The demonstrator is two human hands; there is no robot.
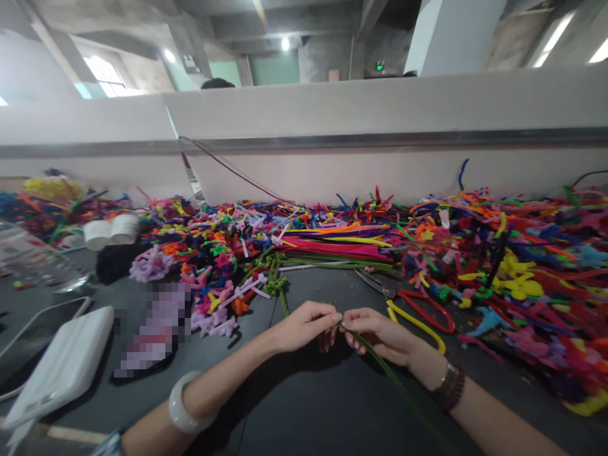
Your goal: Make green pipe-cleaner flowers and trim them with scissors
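Both hands meet over the dark table at the centre, fingertips almost touching. My right hand (380,335) pinches a long green pipe cleaner (384,367), whose tail runs down toward the lower right edge. My left hand (306,326) closes its thumb and fingers at the upper end of the same green stem; its fingertips partly hide that end. Just beyond the hands lie several green pipe cleaners (337,261) in a bundle, with pink ones (337,246) stacked behind. Scissors (422,310) with red and yellow handles rest beside my right hand.
Heaps of coloured pipe-cleaner pieces (551,253) line the back and right, below a pale partition (332,171). On the left are a white power bank (66,361), a phone (38,335), white paper cups (111,229), a clear plastic container (42,259) and a blurred-out purple item (156,329).
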